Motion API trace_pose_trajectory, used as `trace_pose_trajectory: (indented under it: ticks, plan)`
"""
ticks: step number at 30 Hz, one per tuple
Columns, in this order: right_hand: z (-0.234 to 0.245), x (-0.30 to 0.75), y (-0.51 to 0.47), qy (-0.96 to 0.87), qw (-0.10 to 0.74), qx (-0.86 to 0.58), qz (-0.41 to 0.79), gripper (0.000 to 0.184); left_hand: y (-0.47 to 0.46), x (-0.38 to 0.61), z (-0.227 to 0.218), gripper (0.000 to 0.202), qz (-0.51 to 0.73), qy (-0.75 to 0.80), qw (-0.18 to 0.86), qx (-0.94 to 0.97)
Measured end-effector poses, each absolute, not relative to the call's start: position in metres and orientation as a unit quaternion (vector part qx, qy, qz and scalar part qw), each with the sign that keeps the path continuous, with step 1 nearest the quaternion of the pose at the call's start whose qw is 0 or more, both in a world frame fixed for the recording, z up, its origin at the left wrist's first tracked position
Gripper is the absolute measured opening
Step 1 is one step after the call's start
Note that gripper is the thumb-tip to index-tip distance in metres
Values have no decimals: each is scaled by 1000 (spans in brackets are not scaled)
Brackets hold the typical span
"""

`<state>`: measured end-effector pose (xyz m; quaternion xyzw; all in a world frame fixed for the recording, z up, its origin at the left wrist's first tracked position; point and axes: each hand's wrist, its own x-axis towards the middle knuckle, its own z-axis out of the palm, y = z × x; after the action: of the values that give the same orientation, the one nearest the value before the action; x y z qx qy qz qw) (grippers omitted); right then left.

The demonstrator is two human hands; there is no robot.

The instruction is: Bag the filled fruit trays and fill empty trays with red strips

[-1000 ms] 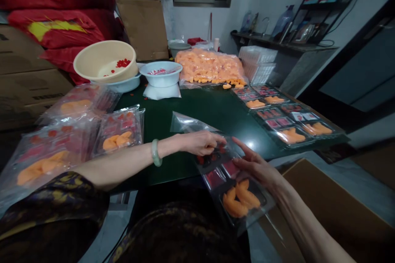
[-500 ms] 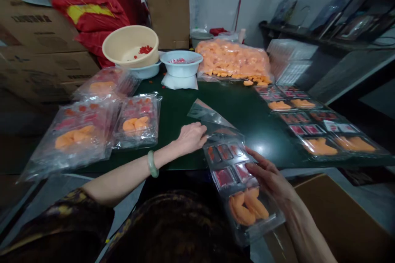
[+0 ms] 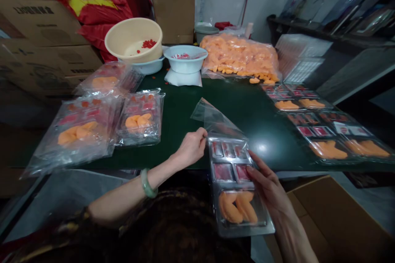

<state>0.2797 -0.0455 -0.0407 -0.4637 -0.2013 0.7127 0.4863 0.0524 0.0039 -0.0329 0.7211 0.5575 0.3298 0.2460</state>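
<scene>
My right hand [image 3: 267,181] grips the right edge of a clear plastic tray [image 3: 212,197], thumb on top. It has small red pieces in the upper pockets, two dark pink packets [image 3: 223,172] in the middle and an orange curved puff [image 3: 237,207] in the lowest pocket. A transparent plastic bag [image 3: 220,122] lies beyond the tray's far end on the table, and the tray's tip is at or inside its mouth; I cannot tell which. My left hand [image 3: 193,146], closed in a pinch, holds the bag's near left edge. A green bangle [image 3: 148,183] circles the left wrist.
Bagged trays [image 3: 83,131] are piled at left, another stack [image 3: 140,119] beside them. Unbagged filled trays [image 3: 327,131] lie at right. Behind stand a cream basin [image 3: 132,41], a blue bowl [image 3: 185,59] and a big bag of orange puffs [image 3: 239,55]. An open carton [image 3: 336,213] sits below right.
The tray has straightened, its lower end swinging left, and its far end meets the bag mouth. My left hand has shifted slightly and still pinches the bag. The view has tilted a little.
</scene>
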Motion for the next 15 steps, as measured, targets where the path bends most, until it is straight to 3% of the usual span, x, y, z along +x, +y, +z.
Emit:
trace_pose_trajectory:
  ticks: [6, 9, 12, 15]
  plan:
    - [-43, 258, -46, -187, 518, -523, 650, 72, -26, 49, -32, 30, 267, 491, 128, 819]
    - [-42, 242, -36, -310, 491, -586, 566, 61, -29, 35, -26, 36, 233, 452, 108, 854]
    - [-38, 235, -25, -569, 331, -669, 344, 44, -21, 20, -22, 39, 146, 473, 79, 866]
    - [-25, 236, -20, -731, 162, -660, 65, 35, -13, 13, -22, 45, 73, 502, 58, 860]
